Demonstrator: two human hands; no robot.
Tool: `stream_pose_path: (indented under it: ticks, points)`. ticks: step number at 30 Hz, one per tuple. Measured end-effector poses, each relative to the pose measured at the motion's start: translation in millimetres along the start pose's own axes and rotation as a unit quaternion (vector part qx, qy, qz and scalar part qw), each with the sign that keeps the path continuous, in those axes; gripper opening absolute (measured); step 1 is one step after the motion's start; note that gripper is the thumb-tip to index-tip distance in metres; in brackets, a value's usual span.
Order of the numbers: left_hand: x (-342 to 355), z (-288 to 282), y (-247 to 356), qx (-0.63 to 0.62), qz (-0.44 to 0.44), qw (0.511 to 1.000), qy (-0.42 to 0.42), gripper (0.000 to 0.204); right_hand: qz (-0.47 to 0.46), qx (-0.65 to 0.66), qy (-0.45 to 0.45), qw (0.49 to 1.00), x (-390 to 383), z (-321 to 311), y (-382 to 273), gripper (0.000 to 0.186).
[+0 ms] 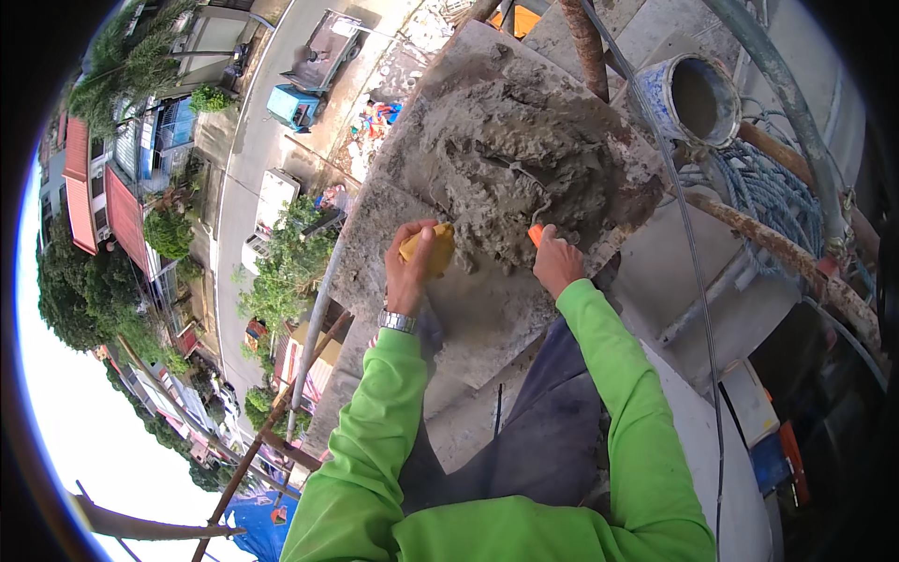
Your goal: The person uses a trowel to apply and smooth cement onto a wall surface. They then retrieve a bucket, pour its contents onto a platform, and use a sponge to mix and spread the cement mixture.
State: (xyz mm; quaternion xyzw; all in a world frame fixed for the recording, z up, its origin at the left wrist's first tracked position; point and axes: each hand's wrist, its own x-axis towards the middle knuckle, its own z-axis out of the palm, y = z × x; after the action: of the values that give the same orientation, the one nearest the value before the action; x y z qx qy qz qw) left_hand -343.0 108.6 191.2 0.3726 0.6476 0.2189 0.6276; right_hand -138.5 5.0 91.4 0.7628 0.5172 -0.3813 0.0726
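Observation:
A heap of wet grey mortar point(515, 140) lies on a mortar-smeared board point(384, 201) in front of me. At the near left edge of the heap, my left hand point(409, 267) is closed around a flat yellow piece point(433, 251) with a rounded edge; its exact kind is unclear. My right hand point(560, 261) grips the orange handle point(536, 234) of a trowel at the heap's near right side. The trowel's blade is hard to tell from the grey mortar. Both hands are apart from each other.
A paint-stained bucket point(702, 98) with grey content stands at the far right, above coiled blue rope point(773, 201). Rusty poles point(763, 239) and a dark cable point(688, 234) cross the right side. Beyond the board's left edge is a drop to a street point(245, 187) far below.

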Motion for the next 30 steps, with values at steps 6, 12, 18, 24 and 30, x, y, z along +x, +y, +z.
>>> stream_pose_path:
  ticks: [6, 12, 18, 24, 30]
  points:
    - [0, 12, 0, 0.013, 0.002, 1.000, -0.013, 0.041, -0.012, -0.013, 0.015, 1.000, -11, 32, 3, 0.019]
    - [1, 15, -5, 0.021, -0.014, 1.000, -0.007, 0.041, 0.006, 0.029, -0.035, 0.999, -39, 27, 9, 0.022]
    - [6, 17, -4, 0.008, -0.021, 1.000, -0.017, 0.042, -0.032, 0.035, -0.071, 0.996, -17, -37, 47, 0.028]
    - [10, 14, -9, 0.014, -0.015, 0.999, -0.045, 0.042, 0.089, 0.046, 0.067, 0.993, 9, -86, 149, 0.042]
    - [10, 17, -9, 0.019, -0.005, 0.997, -0.070, 0.041, 0.098, -0.074, 0.127, 0.984, 109, -101, 153, 0.032]
